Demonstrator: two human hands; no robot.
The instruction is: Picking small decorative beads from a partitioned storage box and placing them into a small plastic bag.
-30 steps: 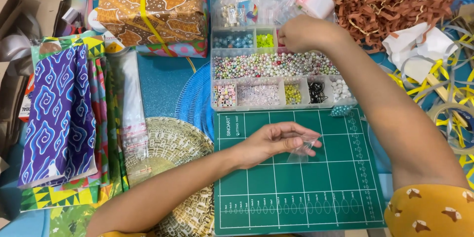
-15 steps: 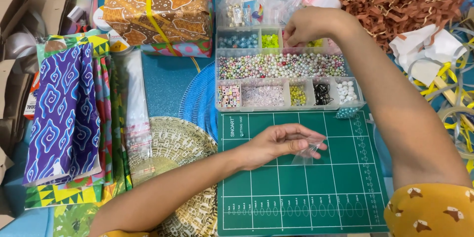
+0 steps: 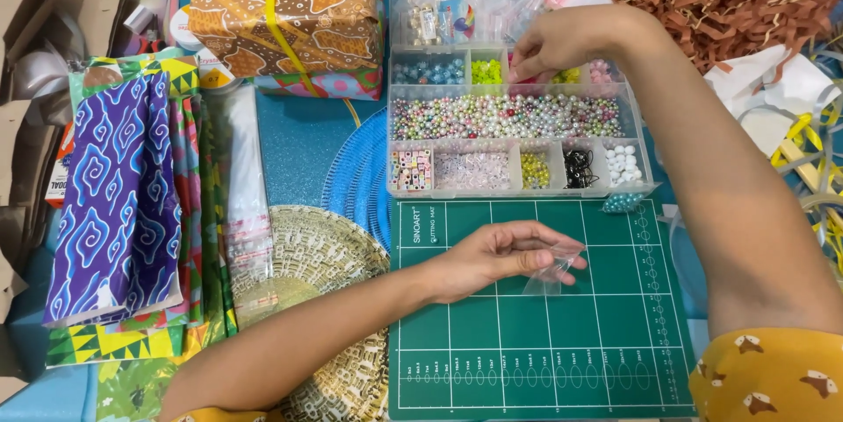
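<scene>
Left hand [image 3: 496,257]: resting palm-up on the green mat [image 3: 492,343], its grip pinching a small clear bag [image 3: 551,273] at the near centre.
Right hand [image 3: 562,40]: reaching far into the bead box [image 3: 518,119], fingertips closing narrow over a far compartment — whether a bead is held, cannot tell.
Spill risk: the forearm is crossing above the open box; a snag on its rim could be scattering beads.
Bag risk: the bag is hanging limp — its mouth may be closing, so beads could be missing it.
</scene>
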